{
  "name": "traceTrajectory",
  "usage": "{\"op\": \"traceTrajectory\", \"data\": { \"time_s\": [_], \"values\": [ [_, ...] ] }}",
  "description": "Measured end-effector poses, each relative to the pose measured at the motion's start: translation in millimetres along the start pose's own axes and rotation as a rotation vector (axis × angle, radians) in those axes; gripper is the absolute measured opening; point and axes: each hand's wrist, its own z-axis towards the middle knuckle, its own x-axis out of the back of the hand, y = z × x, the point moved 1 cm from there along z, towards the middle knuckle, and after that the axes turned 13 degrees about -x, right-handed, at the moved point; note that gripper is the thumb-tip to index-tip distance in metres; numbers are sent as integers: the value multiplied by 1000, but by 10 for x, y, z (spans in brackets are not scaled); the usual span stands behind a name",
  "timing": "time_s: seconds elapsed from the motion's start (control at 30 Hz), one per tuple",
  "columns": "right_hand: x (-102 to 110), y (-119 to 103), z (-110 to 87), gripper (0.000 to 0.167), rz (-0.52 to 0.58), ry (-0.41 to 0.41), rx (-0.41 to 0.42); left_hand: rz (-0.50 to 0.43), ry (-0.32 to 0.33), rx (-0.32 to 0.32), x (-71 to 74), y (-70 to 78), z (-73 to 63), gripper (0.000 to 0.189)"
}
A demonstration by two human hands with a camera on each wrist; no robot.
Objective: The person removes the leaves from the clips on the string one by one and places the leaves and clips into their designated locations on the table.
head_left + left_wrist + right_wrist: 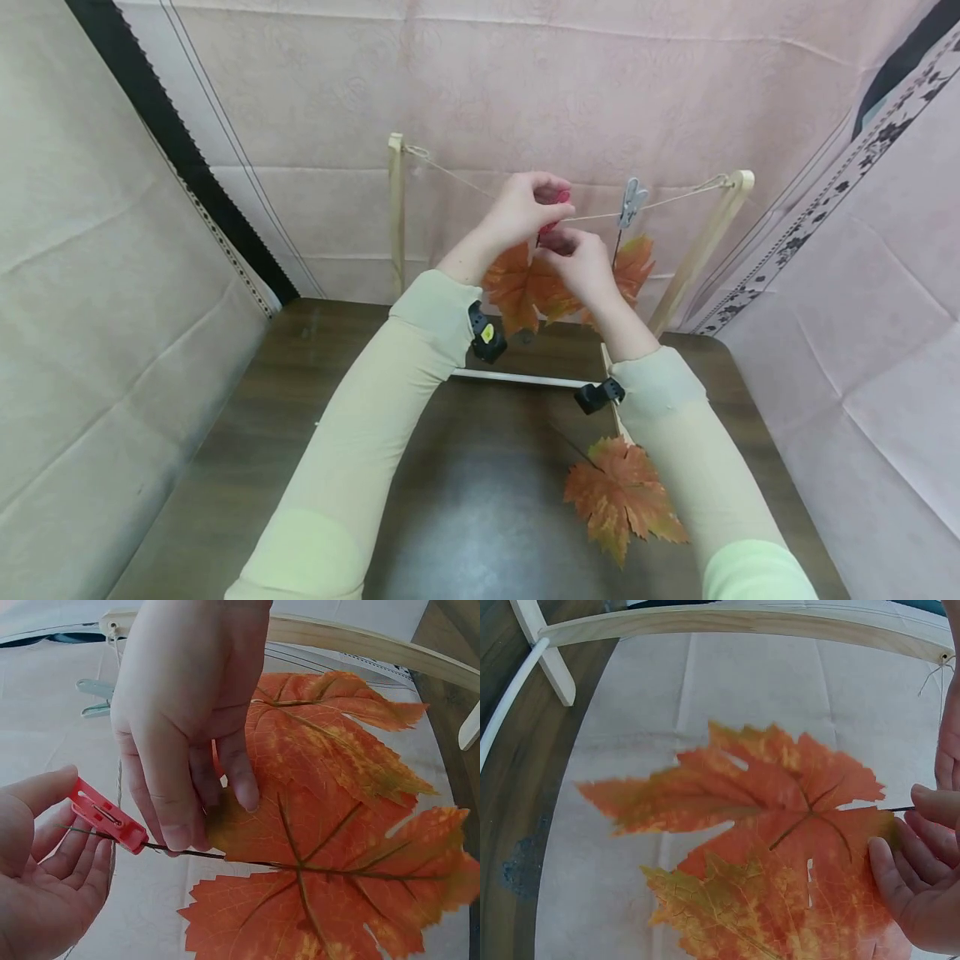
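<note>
My left hand [521, 208] holds a red clothespin [109, 819] between thumb and fingers, at the thin string [596, 217]. In the left wrist view, the stem [199, 853] of an orange maple leaf [330, 900] runs through the clothespin's end, right where it crosses the string. My right hand [583, 262] pinches that stem close below the clothespin, and the leaf spreads out beneath. Beside it, a second orange leaf [636, 265] hangs by its stem from a grey-blue clothespin [632, 202] on the string.
Two wooden posts, left [397, 217] and right [705, 250], hold the string's ends, with a white bar [525, 378] low between them. A loose maple leaf [626, 496] lies on the dark wooden table [450, 500] near my right forearm. Pale cloth [300, 75] surrounds the table.
</note>
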Motion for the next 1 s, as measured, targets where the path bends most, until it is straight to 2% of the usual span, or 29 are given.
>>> {"op": "traceTrajectory", "data": {
  "time_s": [0.2,0.43,0.57,0.77,1.0],
  "values": [
    [-23,-29,-10,27,-40,12,-23,5,14,11,17,1,-8,33],
    [-24,-61,-8,22,-74,30,16,8,5,2,15,-4,-5,32],
    [-9,-75,-8,21,-95,26,30,21,1,-8,13,-4,-6,31],
    [-7,-72,-23,20,-94,23,7,19,-2,-13,18,-7,-16,32],
    [-17,-70,-36,22,-134,-13,15,23,32,-35,31,15,-27,29]
  ]
}}
